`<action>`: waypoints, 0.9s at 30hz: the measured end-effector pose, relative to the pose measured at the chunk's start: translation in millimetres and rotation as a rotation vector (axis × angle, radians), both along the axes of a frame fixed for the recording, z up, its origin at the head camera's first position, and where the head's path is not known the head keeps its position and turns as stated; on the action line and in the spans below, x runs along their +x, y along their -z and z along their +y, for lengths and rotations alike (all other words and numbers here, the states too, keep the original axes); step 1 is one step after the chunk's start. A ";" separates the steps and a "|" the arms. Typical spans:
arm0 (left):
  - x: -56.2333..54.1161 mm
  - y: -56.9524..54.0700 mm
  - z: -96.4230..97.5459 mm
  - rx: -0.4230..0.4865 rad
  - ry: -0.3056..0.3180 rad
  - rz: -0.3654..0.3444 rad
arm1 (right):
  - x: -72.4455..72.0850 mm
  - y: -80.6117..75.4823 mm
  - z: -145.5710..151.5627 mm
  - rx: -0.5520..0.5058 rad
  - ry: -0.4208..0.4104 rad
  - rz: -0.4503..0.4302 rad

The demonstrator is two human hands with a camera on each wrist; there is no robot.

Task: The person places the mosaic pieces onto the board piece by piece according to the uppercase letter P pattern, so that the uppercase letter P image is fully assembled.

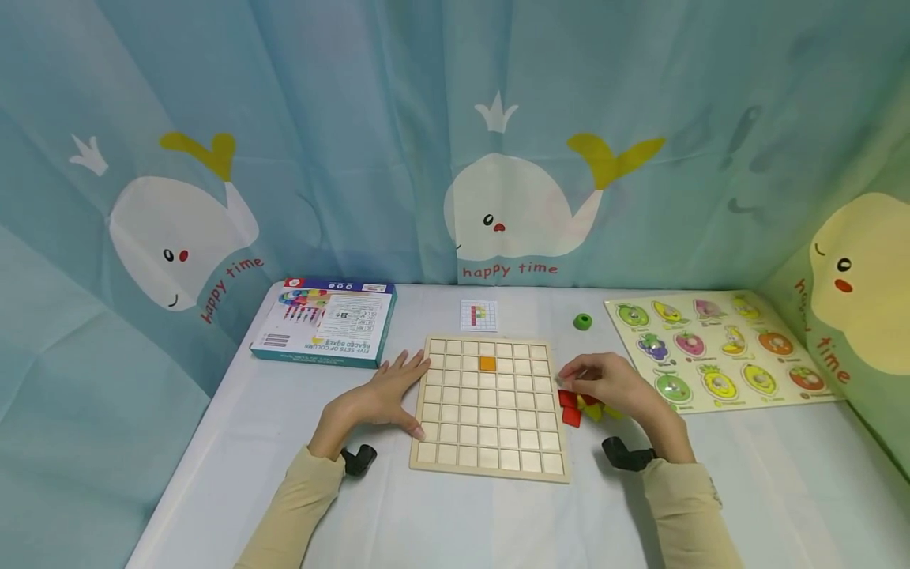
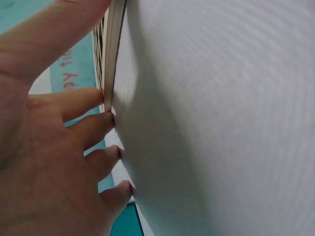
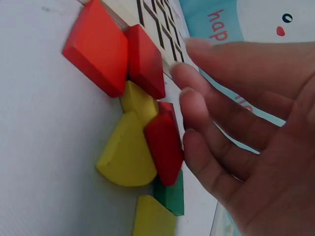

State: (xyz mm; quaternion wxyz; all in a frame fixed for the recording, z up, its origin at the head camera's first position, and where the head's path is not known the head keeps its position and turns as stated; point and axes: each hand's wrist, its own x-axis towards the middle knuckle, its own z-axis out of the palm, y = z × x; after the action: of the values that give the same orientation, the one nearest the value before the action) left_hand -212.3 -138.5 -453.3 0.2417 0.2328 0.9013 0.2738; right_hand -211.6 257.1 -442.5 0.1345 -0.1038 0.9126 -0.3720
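A wooden grid board [image 1: 490, 477] lies flat, with one orange square tile [image 1: 487, 363] in its second row from the far side. My left hand [image 1: 384, 395] rests at the board's left edge, fingers spread and thumb lower down the same side. In the left wrist view its fingertips [image 2: 109, 119] meet the table beside the board's rim. Beyond the right edge, my right hand [image 1: 604, 383] hovers by a small pile of blocks, fingers loosely bent. Red blocks [image 3: 98, 49], yellow blocks [image 3: 129, 152] and a green block [image 3: 170, 194] lie there. No block shows between its thumb and fingers.
A small pattern card [image 1: 479, 315] lies behind the board, a green bead [image 1: 583, 322] right of it. At the back left is a boxed toy set [image 1: 323, 324]; a fruit puzzle board [image 1: 725, 352] lies at right. A whale-print curtain [image 1: 398, 158] hangs behind the table.
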 end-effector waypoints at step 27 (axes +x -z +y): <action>-1.3 1.7 -1.0 0.020 0.007 0.000 | 2.1 5.0 -4.7 0.053 0.001 0.017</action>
State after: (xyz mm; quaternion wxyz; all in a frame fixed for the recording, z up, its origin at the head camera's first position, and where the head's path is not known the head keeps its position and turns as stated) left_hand -213.6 -139.5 -455.0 0.2402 0.2383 0.8979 0.2818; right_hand -209.5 252.4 -447.5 0.1293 -0.1027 0.9233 -0.3467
